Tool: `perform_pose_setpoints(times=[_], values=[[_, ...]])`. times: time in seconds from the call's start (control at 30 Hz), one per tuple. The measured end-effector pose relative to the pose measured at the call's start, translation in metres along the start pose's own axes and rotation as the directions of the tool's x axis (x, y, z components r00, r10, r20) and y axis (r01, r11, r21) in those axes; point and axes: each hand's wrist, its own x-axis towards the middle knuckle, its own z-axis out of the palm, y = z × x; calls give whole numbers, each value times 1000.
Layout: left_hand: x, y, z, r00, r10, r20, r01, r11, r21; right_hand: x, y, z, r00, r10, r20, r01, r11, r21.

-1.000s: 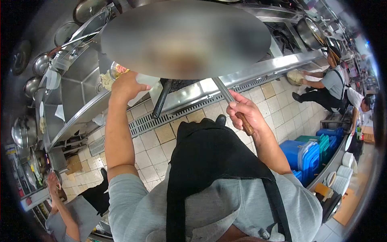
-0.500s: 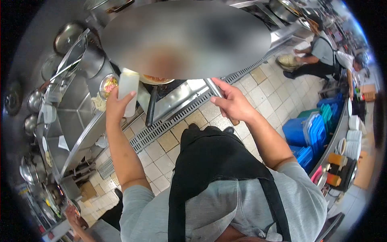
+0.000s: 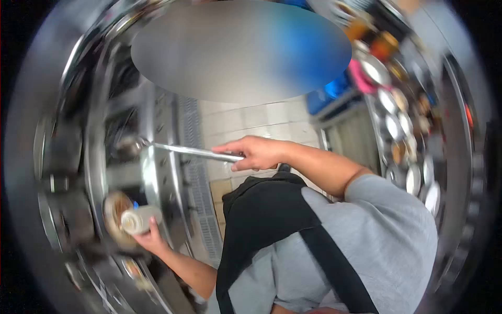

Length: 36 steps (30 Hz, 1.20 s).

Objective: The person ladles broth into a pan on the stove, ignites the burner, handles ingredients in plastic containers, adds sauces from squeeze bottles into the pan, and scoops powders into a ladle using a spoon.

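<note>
My right hand (image 3: 251, 153) grips the handle end of a long metal ladle (image 3: 193, 151), whose bowl end reaches left over the stove. Wrapped round a whitish plastic bottle (image 3: 142, 218) is my left hand (image 3: 151, 239), at the lower left. The bottle is tilted, with its top toward a pan (image 3: 111, 209) that holds reddish-brown food. It overlaps part of the pan. Whether anything flows from the bottle cannot be made out.
The steel stove edge (image 3: 180, 199) runs along the left, beside a floor grate (image 3: 206, 230). A bowl of colourful food (image 3: 132, 269) lies below the pan. At the right, a counter carries several plates (image 3: 413, 179). An oval blur hides the top centre.
The view has turned right, so the stove now lies at my left. The ladle points left over the stove, and the bottle has gone from upright beside the pan to tilted over it.
</note>
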Motion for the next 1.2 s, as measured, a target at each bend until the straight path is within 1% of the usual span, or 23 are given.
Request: perform_pose_setpoints(times=[0.03, 0.1, 0.17, 0.2, 0.23, 0.3, 0.33, 0.4, 0.47, 0.5, 0.57, 0.63, 0.7, 0.8, 0.83, 0.9, 0.93, 0.97, 1.03, 1.07, 1.13, 1.17, 1.2], values=[[2, -2, 29, 999, 26, 44, -26, 1000, 12, -21, 32, -9, 985, -135, -109, 127, 989, -75], [-2, 30, 103, 982, -38, 183, 48, 998, -49, -89, 47, -31, 962, 225, -151, -231, 973, -21], [-6, 50, 173, 924, 63, 378, -56, 998, -30, -144, 94, -36, 919, 265, -291, -272, 962, 16], [-10, 61, 211, 892, 62, 448, -11, 993, -114, -165, 119, -35, 891, 280, -357, -304, 953, -11], [-18, 76, 250, 848, 167, 503, -73, 977, -202, -186, 150, -31, 850, 321, -417, -345, 938, 20], [-29, 115, 316, 725, 197, 659, 27, 949, -314, -226, 167, -19, 742, 470, -477, -458, 876, 151], [-39, 132, 351, 654, 275, 705, 47, 915, -400, -249, 166, -13, 676, 572, -465, -514, 818, 258], [-62, 170, 420, 503, 430, 750, 90, 837, -540, -280, 204, 6, 591, 617, -520, -528, 783, 329], [-97, 219, 479, 351, 551, 757, 140, 769, -624, -307, 225, 29, 462, 716, -523, -479, 698, 532], [-114, 242, 503, 274, 593, 757, 174, 744, -645, -315, 242, 45, 447, 722, -528, -467, 692, 551], [-152, 275, 554, 176, 686, 706, 232, 668, -707, -323, 277, 79, 327, 746, -580, -338, 666, 665], [-196, 318, 593, 65, 769, 636, 289, 596, -750, -329, 283, 105, 263, 792, -551, -244, 607, 756], [-244, 363, 626, 9, 855, 519, 428, 466, -774, -329, 287, 128, 207, 835, -509, -145, 541, 828], [-316, 406, 677, -111, 878, 465, 559, 442, -701, -317, 291, 155, 102, 886, -453, 86, 446, 891], [-339, 416, 694, -141, 889, 435, 606, 425, -672, -313, 288, 160, 87, 891, -445, 102, 437, 894], [-377, 441, 718, -213, 886, 411, 514, 459, -725, -306, 282, 169, 91, 905, -415, 218, 388, 896], [-402, 448, 736, -226, 894, 387, 486, 448, -750, -292, 292, 181, 23, 915, -402, 273, 381, 883], [-412, 462, 735, -275, 883, 380, 450, 467, -761, -282, 292, 185, 9, 917, -398, 287, 379, 880], [-446, 471, 759, -183, 951, 250, 64, 265, -962, -265, 289, 192, -58, 955, -290, 333, 293, 896], [-463, 471, 772, -189, 952, 242, 85, 262, -961, -255, 287, 198, -69, 958, -277, 347, 283, 894], [-493, 468, 793, -302, 923, 237, 173, 298, -939, -237, 284, 210, -104, 953, -283, 396, 301, 868], [-505, 466, 802, -306, 924, 229, 191, 296, -936, -227, 283, 217, -146, 949, -281, 309, 314, 898], [-515, 463, 810, -405, 887, 223, 147, 304, -941, -211, 286, 230, -162, 953, -254, 358, 297, 885]])
